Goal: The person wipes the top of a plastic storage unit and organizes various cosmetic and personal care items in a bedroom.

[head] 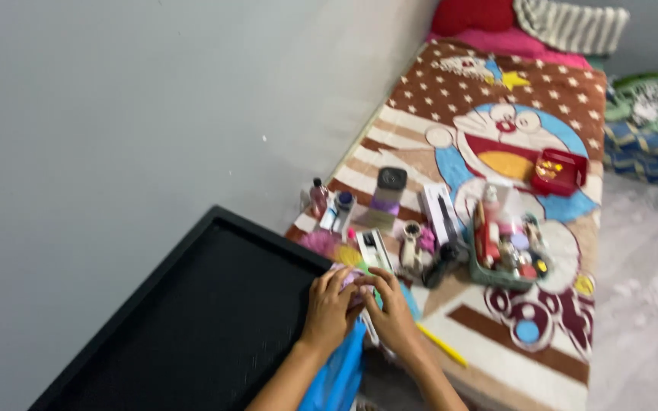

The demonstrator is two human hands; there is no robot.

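Note:
My left hand [330, 308] and my right hand [391, 310] are pressed together at the right edge of a black tray [192, 320]. Both hold a small pale pink-white thing [353, 279] between the fingertips; the blur hides what it is. A blue plastic bag [340, 377] hangs below my wrists. A yellow stick [443, 346] lies just right of my right hand on the blanket.
A brown cartoon-print blanket [496, 122] covers a mattress. On it stand several small bottles and jars [386, 198], a white box [439, 213], a green basket [508, 251] full of small items and a red box [561, 171]. Grey wall at left; pillows at the far end.

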